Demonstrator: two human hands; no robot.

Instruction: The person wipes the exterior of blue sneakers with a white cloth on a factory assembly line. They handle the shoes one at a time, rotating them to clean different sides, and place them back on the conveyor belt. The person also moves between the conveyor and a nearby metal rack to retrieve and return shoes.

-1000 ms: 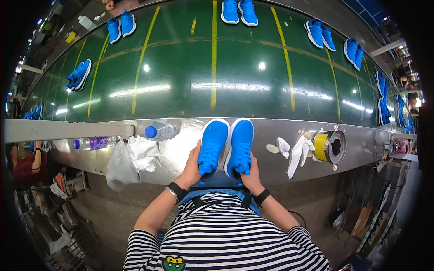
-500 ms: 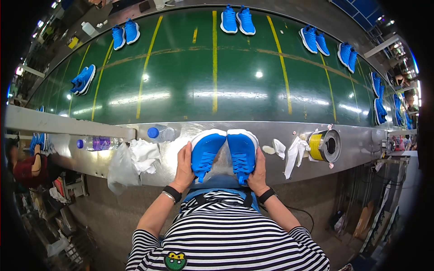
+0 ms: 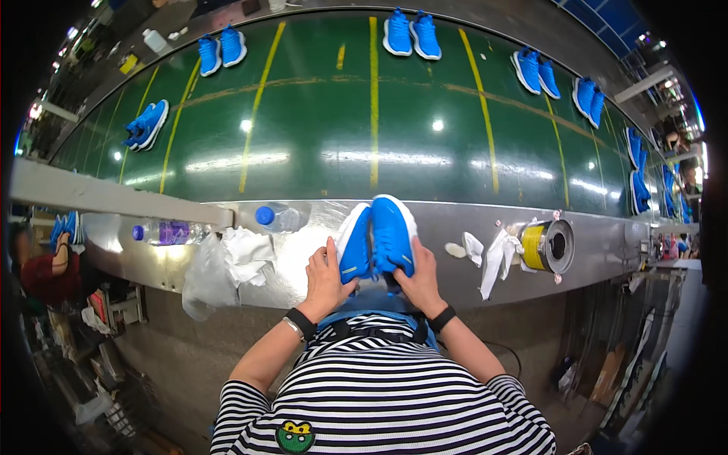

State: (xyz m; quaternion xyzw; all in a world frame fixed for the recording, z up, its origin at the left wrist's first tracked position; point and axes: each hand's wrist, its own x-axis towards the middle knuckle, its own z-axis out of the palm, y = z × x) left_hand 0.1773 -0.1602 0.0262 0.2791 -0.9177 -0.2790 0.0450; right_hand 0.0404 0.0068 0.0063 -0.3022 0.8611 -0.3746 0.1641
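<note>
Two blue sneakers with white soles are held close together in front of me, toes pointing away, over the metal ledge. My left hand (image 3: 327, 277) grips the left sneaker (image 3: 353, 246) near its heel, thumb against the back end. That sneaker is tipped partly onto its side, with its white sole edge showing on the outer left. The right sneaker (image 3: 391, 231) sits more upright, laces facing me, and overlaps the left one. Around its heel and outer side closes my right hand (image 3: 419, 280). Palms and some fingertips are hidden by the shoes.
A green conveyor belt (image 3: 303, 144) with yellow lines carries several pairs of blue sneakers (image 3: 410, 36). Left on the ledge are a clear bottle (image 3: 282, 218), a purple-labelled bottle (image 3: 173, 232) and white crumpled cloth (image 3: 249, 258). To the right are white rags (image 3: 499, 258) and a yellow-banded can (image 3: 547, 246).
The two sneakers have come together from a spread position, and the left one has tipped sideways. Both hands have shifted toward the heels. The whole view has turned slightly.
</note>
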